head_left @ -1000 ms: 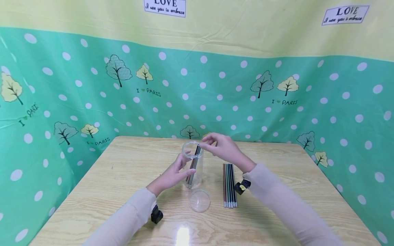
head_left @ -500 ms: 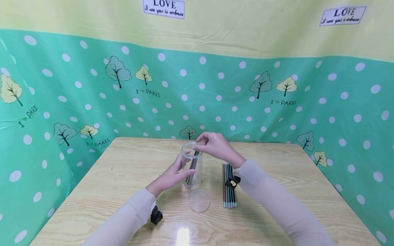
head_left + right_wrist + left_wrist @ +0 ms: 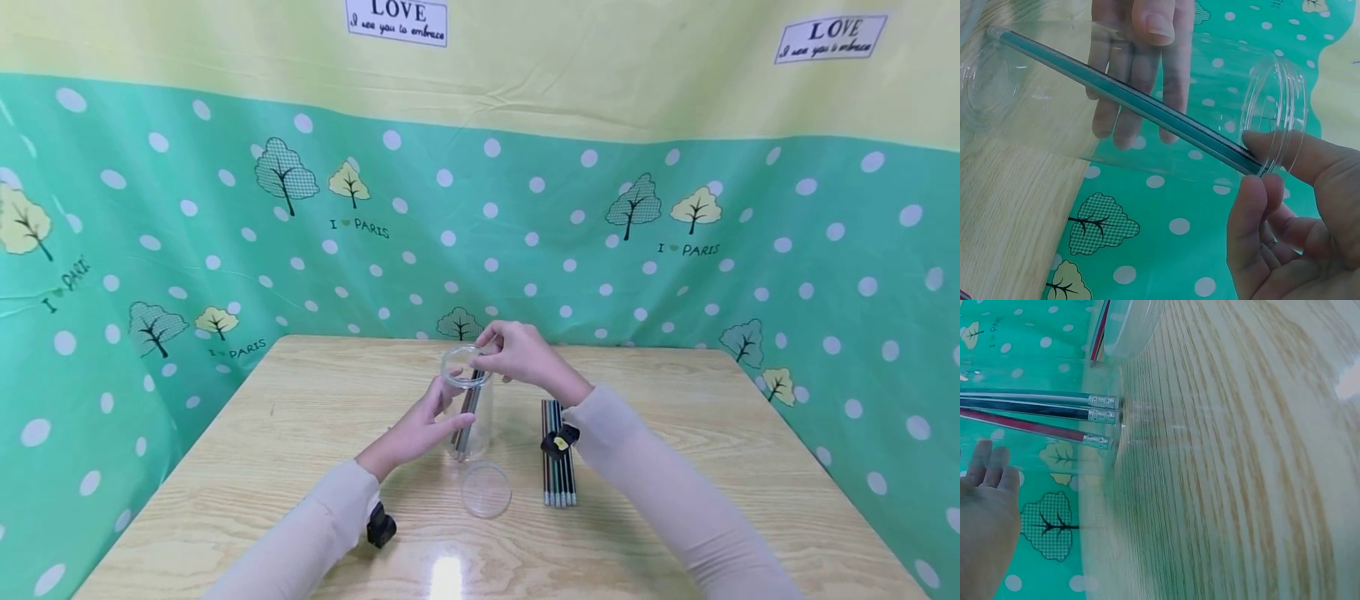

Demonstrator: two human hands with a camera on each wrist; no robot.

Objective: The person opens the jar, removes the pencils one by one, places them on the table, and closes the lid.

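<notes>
A clear plastic jar (image 3: 485, 408) stands on the table before me, its open mouth at the top. Several slim pencils (image 3: 468, 408) lean inside it, and their metal eraser ends (image 3: 1104, 416) rest at the bottom in the left wrist view. My left hand (image 3: 420, 427) holds the jar's side, thumb on the near side and fingers behind. My right hand (image 3: 521, 354) pinches the rim, with the thumb (image 3: 1300, 153) reaching inside the mouth and other fingers outside. The pencils' upper ends (image 3: 1254, 164) lie right beside those fingertips; whether the hand grips them too is unclear.
A row of several pencils (image 3: 551, 483) lies to the right of the jar, partly under the right wrist's camera (image 3: 558, 442). The round clear lid (image 3: 486, 490) lies in front of the jar. Behind the wooden table (image 3: 300, 417) hangs a patterned green and yellow cloth (image 3: 420, 208).
My right hand has moved a little left onto the jar's mouth, and its thumb now dips inside. The left hand and the jar have stayed in place.
</notes>
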